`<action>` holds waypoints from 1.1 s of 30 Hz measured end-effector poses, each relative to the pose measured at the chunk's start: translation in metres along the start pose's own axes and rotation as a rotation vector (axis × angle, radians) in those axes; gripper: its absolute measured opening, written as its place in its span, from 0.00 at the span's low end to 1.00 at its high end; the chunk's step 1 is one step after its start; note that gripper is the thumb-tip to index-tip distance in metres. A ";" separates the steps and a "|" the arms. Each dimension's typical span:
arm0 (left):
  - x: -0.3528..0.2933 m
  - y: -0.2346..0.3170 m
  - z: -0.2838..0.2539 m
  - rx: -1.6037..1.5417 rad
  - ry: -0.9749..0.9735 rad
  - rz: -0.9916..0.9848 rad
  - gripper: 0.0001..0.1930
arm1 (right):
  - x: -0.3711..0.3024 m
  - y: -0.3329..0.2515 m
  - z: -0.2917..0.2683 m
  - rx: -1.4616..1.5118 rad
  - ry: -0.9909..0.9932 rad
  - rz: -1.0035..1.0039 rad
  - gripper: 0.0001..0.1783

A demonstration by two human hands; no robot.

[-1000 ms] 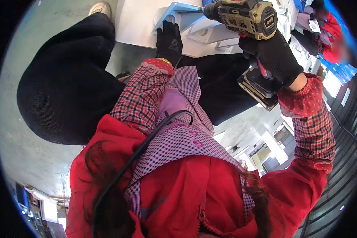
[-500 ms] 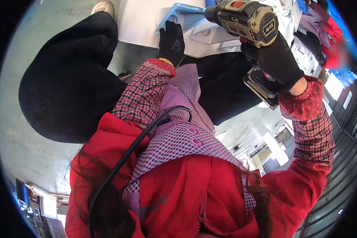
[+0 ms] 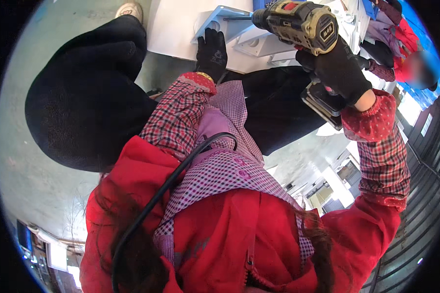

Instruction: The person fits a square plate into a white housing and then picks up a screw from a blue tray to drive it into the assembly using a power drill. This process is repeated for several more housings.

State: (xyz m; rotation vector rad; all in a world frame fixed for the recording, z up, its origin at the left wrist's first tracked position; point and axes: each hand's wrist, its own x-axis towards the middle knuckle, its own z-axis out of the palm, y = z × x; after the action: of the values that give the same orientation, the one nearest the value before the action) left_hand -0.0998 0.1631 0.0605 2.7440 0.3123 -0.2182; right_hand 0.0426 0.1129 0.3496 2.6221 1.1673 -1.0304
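My right hand [image 3: 341, 73], in a black glove, grips the handle of a tan and black cordless drill [image 3: 298, 24]. The drill lies sideways with its chuck toward the left, and a long thin bit reaches into a pale triangular plastic bracket [image 3: 214, 22]. Whether the tip touches a screw cannot be seen. Against the bracket's near edge rest the stretched, slightly spread fingers of my left hand [image 3: 211, 56], also in a black glove. That bracket is on a white surface [image 3: 173, 31] in front of me.
More white brackets [image 3: 259, 45] lie right of my left hand, close under the drill. A co-worker in red [image 3: 406, 41] is at the far right. My bent leg [image 3: 83, 97] takes up the left side. A dark cable [image 3: 156, 195] runs across my chest.
The drill and my right hand have shifted very slightly, with the bit still at the bracket. My left hand stays in place. At the far right, the co-worker's arm and body have moved.
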 end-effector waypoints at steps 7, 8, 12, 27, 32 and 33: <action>0.002 -0.003 0.008 0.035 0.221 0.024 0.19 | 0.008 0.027 0.012 -0.395 0.295 -0.627 0.17; 0.003 -0.003 0.009 0.035 0.225 0.024 0.19 | 0.008 0.032 0.012 -0.269 0.219 -0.663 0.17; 0.003 -0.001 0.001 0.015 0.101 0.019 0.21 | 0.010 0.027 0.014 -0.234 0.214 -0.581 0.17; 0.000 -0.002 0.010 0.077 0.175 0.026 0.20 | 0.000 0.026 0.016 0.039 0.143 -0.385 0.13; 0.000 -0.001 0.019 -0.025 0.239 0.012 0.20 | -0.002 0.017 0.013 0.041 0.088 -0.286 0.13; -0.001 -0.001 0.017 0.015 0.240 0.023 0.20 | -0.001 0.014 0.011 0.055 0.064 -0.233 0.14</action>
State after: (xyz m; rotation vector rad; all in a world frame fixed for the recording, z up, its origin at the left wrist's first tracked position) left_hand -0.1032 0.1577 0.0444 2.7896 0.3424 0.1164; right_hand 0.0457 0.0983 0.3395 2.6256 1.5092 -1.0350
